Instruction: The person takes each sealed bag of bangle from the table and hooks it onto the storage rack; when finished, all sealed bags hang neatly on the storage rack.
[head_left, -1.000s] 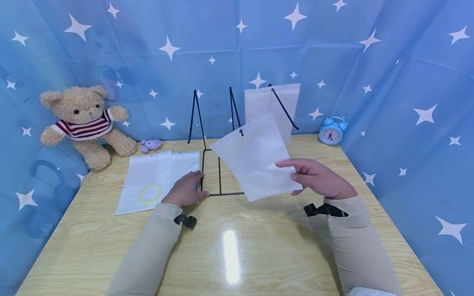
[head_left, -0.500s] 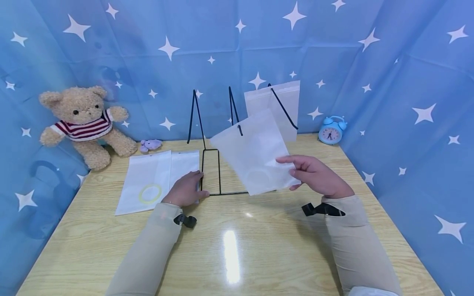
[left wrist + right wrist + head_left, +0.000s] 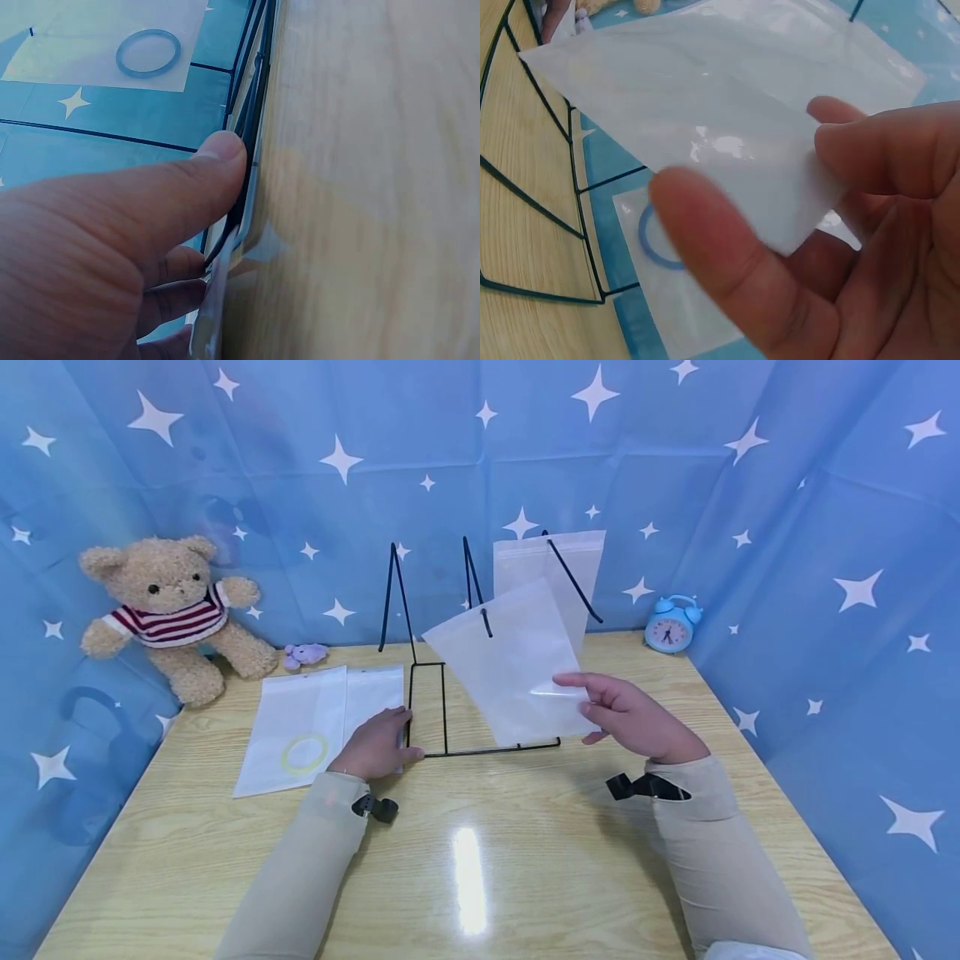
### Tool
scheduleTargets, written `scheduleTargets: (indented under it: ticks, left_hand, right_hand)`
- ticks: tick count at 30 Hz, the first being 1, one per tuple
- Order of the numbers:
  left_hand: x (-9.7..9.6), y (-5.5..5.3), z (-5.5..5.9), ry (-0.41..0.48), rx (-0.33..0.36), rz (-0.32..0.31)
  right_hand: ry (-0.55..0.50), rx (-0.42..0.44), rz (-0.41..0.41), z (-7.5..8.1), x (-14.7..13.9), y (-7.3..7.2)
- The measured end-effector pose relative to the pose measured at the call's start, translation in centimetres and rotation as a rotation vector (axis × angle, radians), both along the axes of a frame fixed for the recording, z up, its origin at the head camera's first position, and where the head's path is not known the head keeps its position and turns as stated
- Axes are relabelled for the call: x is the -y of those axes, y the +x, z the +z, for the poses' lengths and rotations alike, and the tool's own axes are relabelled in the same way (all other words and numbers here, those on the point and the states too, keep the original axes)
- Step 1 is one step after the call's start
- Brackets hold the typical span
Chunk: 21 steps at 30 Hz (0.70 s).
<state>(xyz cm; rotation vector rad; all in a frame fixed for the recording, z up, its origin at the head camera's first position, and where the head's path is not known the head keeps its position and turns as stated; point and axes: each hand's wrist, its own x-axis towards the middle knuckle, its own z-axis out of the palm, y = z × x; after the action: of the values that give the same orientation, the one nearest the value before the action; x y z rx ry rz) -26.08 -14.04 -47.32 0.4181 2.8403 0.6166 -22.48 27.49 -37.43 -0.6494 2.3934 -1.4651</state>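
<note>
A black wire rack (image 3: 446,710) with several upright hooks stands on the table. Its front-left base corner is held by my left hand (image 3: 377,742); in the left wrist view the thumb (image 3: 223,146) presses a black wire. A white translucent bag (image 3: 510,660) hangs tilted from the middle hook. My right hand (image 3: 633,714) pinches that bag's lower right corner, index finger stretched along its face. Behind it, a second white bag (image 3: 543,560) hangs from the right hook. In the right wrist view, a bag with a blue ring (image 3: 660,255) shows beyond the pinched bag.
Two white bags lie overlapping on the table at left, one bearing a yellow ring (image 3: 303,753). A teddy bear (image 3: 172,610), a small purple plush toy (image 3: 305,656) and a blue alarm clock (image 3: 670,625) stand along the back. A starry blue curtain (image 3: 262,485) surrounds the table.
The tilted bag and my right hand have shifted slightly up and left, with the hook's tip now further through the bag's hole. The left hand keeps its place.
</note>
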Motion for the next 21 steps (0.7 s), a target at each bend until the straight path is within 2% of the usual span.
scheduleTargets:
  ticks: [8,13,21]
  left_hand:
    - [0.01,0.00,-0.07,-0.005,-0.007,-0.007]
    - [0.01,-0.01,-0.10,-0.009,-0.003,-0.005]
    - [0.04,-0.05,-0.33,-0.005,-0.012,-0.006]
  right_hand:
    - [0.120,-0.030,-0.005,-0.26,0.27,-0.32]
    - [0.126,-0.008,0.017,-0.42,0.26,-0.49]
    - [0.128,-0.018,-0.007,-0.51,0.47,-0.41]
